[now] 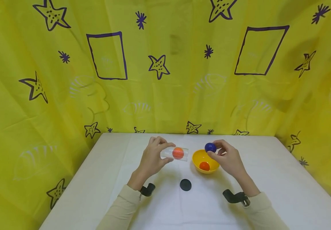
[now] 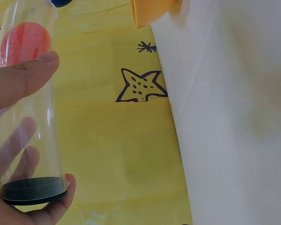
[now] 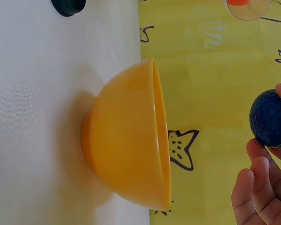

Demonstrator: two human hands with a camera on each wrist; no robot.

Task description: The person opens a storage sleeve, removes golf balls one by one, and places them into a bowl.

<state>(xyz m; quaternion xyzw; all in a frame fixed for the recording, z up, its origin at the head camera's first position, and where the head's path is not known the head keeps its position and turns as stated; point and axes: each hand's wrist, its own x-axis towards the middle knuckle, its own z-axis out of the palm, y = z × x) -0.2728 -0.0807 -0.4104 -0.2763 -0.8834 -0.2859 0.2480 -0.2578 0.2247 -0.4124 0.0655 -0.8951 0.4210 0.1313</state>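
On a white table (image 1: 268, 179), nearest the camera, lies a black cap (image 1: 185, 185). Beyond it, the left hand (image 1: 153, 156) grips a clear tube (image 1: 175, 153) holding an orange ball (image 1: 178, 153). The right hand (image 1: 229, 158) pinches a blue ball (image 1: 210, 147) above a yellow bowl (image 1: 196, 157) containing a second orange ball (image 1: 204, 166). A yellow star-printed curtain (image 1: 165, 64) hangs behind.

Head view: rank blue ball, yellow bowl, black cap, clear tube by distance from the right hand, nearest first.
1. blue ball: pinched in the right hand fingertips, above the bowl's far rim.
2. yellow bowl: just left of that hand, on the table, with an orange ball inside.
3. clear tube: beyond the bowl, held by the left hand.
4. black cap: on the table, nearer the person.
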